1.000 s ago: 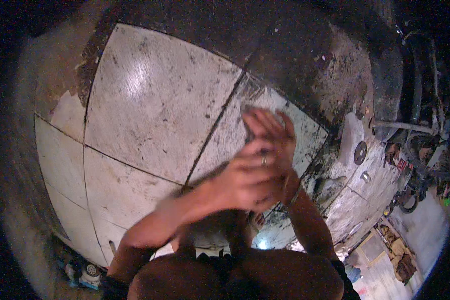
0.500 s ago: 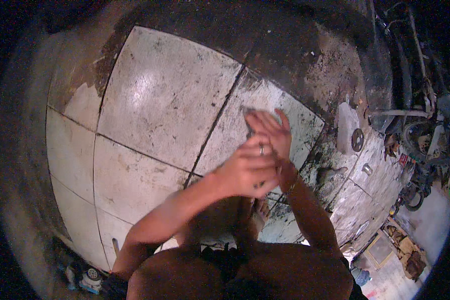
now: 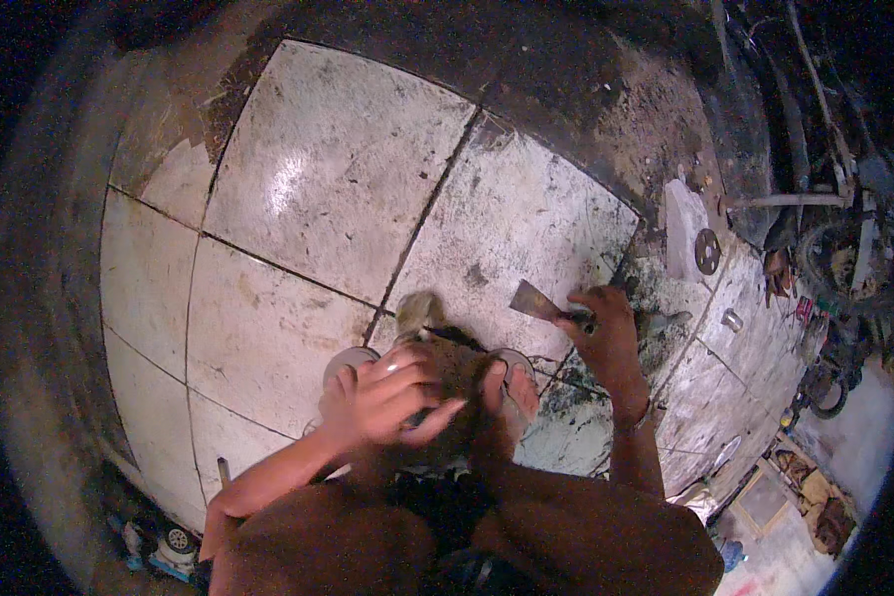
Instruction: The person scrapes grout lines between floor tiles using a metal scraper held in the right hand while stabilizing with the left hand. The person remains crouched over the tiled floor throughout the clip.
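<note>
Scraper (image 3: 534, 301), grimy tiles (image 3: 338, 169) — dim clutter (image 3: 842, 268) rightward

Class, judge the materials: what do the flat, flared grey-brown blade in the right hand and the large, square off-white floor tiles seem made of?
Blade: probably metal, dull and stained, being a thin, straight-edged sheet. Floor tiles: perhaps glazed ceramic, scuffed but glossy; one reflects a bright spot.

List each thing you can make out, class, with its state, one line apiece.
Flat, grey metal-bladed scraper: held in the bare right hand, blade pointing left.
Bare left hand: fingers bent, palm hidden.
Silver-coloured ring: worn on the left hand.
Large, square whitish floor tiles: dirty, marked with dark stains.
Round, dark disc with holes: lying apart from both hands.
</note>
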Motion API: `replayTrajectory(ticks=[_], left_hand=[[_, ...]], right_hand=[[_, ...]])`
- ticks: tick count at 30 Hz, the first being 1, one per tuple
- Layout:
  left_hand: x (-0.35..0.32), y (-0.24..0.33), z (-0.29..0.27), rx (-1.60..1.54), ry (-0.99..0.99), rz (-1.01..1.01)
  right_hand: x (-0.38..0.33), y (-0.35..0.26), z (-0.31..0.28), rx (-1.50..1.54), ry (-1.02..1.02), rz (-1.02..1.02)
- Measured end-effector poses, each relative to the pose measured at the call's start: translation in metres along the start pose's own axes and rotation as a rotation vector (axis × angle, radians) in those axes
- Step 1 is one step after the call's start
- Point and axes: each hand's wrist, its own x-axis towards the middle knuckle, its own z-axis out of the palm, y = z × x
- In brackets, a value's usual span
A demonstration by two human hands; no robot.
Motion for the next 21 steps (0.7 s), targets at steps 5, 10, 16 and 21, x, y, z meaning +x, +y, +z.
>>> replayTrajectory(ticks=[5, 10, 16, 21], left_hand=[[-0.033, 0.002, -0.017, -0.015, 0.173, -0.161], [-0.034, 0.001, -0.016, -0.131, 0.422, -0.264], [-0.025, 0.001, -0.027, -0.211, 0.898, -0.696], [-0.028, -0.003, -0.034, -0.322, 0.998, -0.716]], right_hand=[[-0.028, 0.013, 0.013, -0.188, 0.006, 0.059], [-0.021, -0.015, -0.007, 0.231, 0.149, -0.053], [0.044, -0.059, -0.028, 0.669, 0.016, 0.202], [0.115, -0.04, -0.024, 0.556, 0.002, -0.04]])
